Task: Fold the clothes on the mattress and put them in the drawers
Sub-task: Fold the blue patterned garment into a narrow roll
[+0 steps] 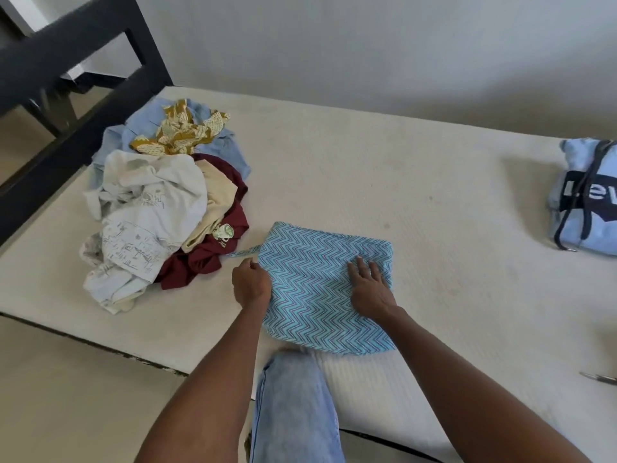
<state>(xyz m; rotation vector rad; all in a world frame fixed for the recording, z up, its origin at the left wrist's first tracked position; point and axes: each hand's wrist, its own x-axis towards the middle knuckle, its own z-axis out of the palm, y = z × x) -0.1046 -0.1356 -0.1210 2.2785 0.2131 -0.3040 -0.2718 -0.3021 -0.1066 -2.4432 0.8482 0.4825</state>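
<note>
Both hands (pixel 310 285) on zigzag cloth's (pixel 320 295) edges, seemingly.

Two bare forearms reach in from the bottom edge of the head view — no sleeves, cuffs or bands show anywhere along them up to where the frame cuts them off. The left hand (pixel 251 282) and the right hand (pixel 369 285) are bare as well: no gloves, and no rings, watch or bracelet can be made out on either wrist. Between the arms one leg shows, clothed in light blue denim jeans (pixel 293 406) — a pale, washed fabric with soft creases near the knee and a seam running down its left side. Nothing more of the person's clothing is in view.
</note>
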